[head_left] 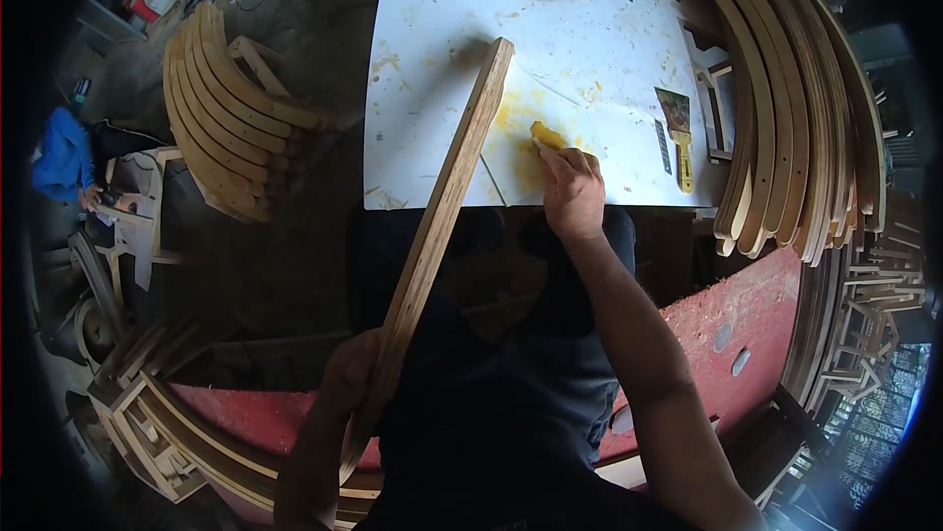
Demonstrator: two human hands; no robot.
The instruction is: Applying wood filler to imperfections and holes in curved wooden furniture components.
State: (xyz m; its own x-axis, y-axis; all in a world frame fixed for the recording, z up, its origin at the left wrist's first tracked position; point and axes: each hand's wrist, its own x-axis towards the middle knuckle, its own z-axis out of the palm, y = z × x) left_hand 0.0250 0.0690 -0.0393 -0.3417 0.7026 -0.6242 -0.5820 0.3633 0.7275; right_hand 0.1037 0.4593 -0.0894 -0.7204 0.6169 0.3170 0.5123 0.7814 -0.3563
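A long laminated wooden strip (442, 207) slants up from my lap, its far end at the white board (442, 0). My left hand (354, 374) is wrapped round its lower part. Over the board's near edge, my right hand (575, 192) is closed on a small flat spreader, mostly hidden by the fingers. A lump of yellow putty (547, 135) is at the spreader's tip, and yellow smears surround it on the board. To the right lie a putty knife (680, 143) with a yellowish handle and a narrow dark blade (663, 145).
Curved wooden slats (776, 109) are stacked at the right; another stack (221, 123) stands at the left. A red panel (732, 335) is beside my legs. Wooden frames (147, 433) lie at the lower left. A person in blue (61, 156) works at far left.
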